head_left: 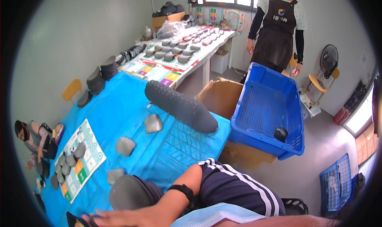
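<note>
Hand: I see one hand [131,218] lying flat, fingers spread, touching the grey stack [129,192]; which hand, I cannot tell.
Stack: looks light, stiff, smooth.
Hold: its round edge.

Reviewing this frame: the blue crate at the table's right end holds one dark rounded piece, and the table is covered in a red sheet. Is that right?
Not quite. The head view shows the table's sheet is blue, not red. The rest holds: the blue crate sits at the table's right end with a single dark rounded piece lying inside it.
</note>
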Tool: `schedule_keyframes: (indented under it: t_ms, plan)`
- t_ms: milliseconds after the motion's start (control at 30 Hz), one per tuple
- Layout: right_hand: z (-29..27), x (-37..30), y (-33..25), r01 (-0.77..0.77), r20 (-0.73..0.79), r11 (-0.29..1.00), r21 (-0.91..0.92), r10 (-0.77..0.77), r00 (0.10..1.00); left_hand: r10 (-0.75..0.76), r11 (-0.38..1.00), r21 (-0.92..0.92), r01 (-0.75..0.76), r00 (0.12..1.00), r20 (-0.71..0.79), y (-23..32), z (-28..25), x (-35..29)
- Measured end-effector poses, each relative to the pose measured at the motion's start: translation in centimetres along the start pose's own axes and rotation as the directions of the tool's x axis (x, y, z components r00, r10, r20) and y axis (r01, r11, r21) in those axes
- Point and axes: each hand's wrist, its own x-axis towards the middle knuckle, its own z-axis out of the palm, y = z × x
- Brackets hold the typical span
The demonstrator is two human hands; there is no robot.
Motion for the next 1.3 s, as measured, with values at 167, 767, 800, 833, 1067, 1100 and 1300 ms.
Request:
schedule_keyframes:
  t_ms: [167,767,800,833,1067,1100,1300]
  plan:
    - [-3.5,-0.1,-0.2,-0.122,-0.044,0.823,-0.555,0.117,0.992,-0.023,0.998,0.051,0.022,1.0,0.019,1.3,-0.5,0.8]
    - [-7.5,-0.9,0.5,-0.254,0.095,0.47,-0.845,0.599,0.795,-0.248,0.836,0.531,0.137,0.958,0.144,-1.9,-5.5,-2.3]
    - [-7.4,-1.3,0.7,-0.154,0.077,0.444,-0.883,0.46,0.884,-0.229,0.858,0.495,0.141,0.966,0.122,-1.1,-5.5,-1.7]
    - [-7.3,-1.2,0.4,-0.058,0.072,0.398,-0.916,0.303,0.95,-0.209,0.873,0.468,0.138,0.972,0.104,-0.5,-5.2,-1.2]
    - [-7.0,-0.1,-2.1,0.002,0.078,0.451,-0.893,0.149,0.986,-0.147,0.92,0.371,0.128,0.989,0.023,0.9,-5.7,-0.4]
    - [-7.1,0.0,-2.4,0.016,0.096,0.465,-0.885,0.148,0.984,-0.139,0.922,0.368,0.123,0.99,0.015,1.0,-5.7,-0.3]
    - [-6.7,-0.1,-3.5,0.079,0.144,0.447,-0.891,0.114,0.983,-0.108,0.924,0.366,0.113,0.994,-0.032,1.3,-6.9,-0.5]
